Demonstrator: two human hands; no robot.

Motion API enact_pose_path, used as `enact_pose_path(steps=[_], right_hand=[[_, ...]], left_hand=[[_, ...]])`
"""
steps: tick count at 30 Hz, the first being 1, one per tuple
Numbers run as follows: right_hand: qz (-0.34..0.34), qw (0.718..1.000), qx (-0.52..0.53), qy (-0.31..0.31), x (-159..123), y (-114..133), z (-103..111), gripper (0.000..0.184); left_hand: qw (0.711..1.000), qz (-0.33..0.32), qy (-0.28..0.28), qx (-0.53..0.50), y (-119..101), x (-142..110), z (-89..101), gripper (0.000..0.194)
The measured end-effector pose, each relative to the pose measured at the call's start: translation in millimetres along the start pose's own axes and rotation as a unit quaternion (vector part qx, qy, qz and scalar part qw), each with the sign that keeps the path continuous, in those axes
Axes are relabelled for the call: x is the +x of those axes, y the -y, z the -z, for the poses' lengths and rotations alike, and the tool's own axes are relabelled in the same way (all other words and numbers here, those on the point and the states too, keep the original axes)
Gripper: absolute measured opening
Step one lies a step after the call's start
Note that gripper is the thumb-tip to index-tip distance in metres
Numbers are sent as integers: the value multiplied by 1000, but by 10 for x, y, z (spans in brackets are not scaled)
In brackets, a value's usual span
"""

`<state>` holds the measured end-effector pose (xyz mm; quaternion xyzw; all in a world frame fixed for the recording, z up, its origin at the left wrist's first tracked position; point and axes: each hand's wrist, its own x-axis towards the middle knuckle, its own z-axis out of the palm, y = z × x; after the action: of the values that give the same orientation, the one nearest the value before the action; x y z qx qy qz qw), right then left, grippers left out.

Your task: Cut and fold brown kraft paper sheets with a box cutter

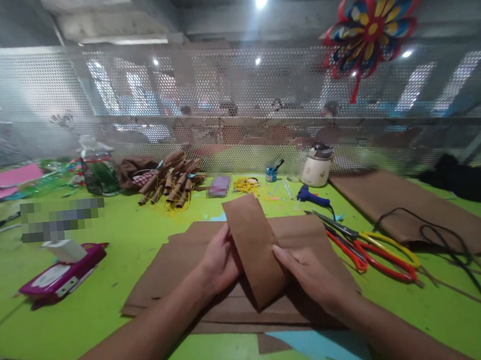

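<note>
Grasping one brown paper piece (254, 245), left hand (220, 262) and right hand (308, 272), one glue gun (316, 198) beyond

Readable text: none | left, purple block (65, 278): white patch, no lettering legible | far right, pale jug (316, 169): faint marks, too small to read

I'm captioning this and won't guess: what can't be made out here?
In the head view:
Left hand: most of its fingers, hidden behind the brown paper.
Item at left: what it is, blurred by pixelation.
Light-blue paper: lower part, cut off by the bottom edge.
Perforated screen: details beyond, broken up by its mesh.
</note>
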<state>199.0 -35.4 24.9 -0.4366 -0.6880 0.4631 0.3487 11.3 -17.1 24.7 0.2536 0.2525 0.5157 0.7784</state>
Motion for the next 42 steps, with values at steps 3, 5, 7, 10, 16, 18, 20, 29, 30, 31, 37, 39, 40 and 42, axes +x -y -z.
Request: enact_pose_path(steps=[3,5,7,10,16,18,20,29,30,31,37,39,40,42], right_hand=[[-14,998,57,21,18,-58,-23,58],[-12,995,92,36,23,-65,-33,57],[-13,992,113,51,21,-55,-39,57],[-20,991,107,75,13,-55,-48,58],[56,998,-40,-15,27,-139,-63,36],[77,988,-101,-83,26,-127,-41,23],[61,984,-131,-107,12,-78,-5,17],[140,978,-139,-75,-54,40,48,26],[146,977,-137,-71,-52,21,41,27],[150,977,-133,-69,-49,-2,32,28],[154,979,-115,-72,-17,-144,-17,33],[143,979,-125,-76,-9,-166,-19,33],[134,979,-131,-76,-7,-169,-18,33],[108,982,-141,-70,-6,-160,-16,33]], left_hand=[[999,-1,46,-9,-3,-28,16,56],[999,-13,44,7,15,-39,14,53],[999,-27,8,47,47,-39,0,42],[993,-47,-59,96,94,-24,-24,30],[986,-79,-116,84,65,23,-34,20],[985,-97,-124,73,28,44,-17,21],[984,-109,-127,63,-4,66,5,22],[985,-91,-145,31,-31,109,18,19],[984,-96,-149,33,-27,113,18,18],[983,-100,-151,33,-22,118,20,17],[980,-120,-154,35,0,155,68,17],[979,-125,-157,33,-8,161,87,18],[978,-129,-158,33,-15,162,94,18],[977,-139,-160,35,-32,157,103,19]])
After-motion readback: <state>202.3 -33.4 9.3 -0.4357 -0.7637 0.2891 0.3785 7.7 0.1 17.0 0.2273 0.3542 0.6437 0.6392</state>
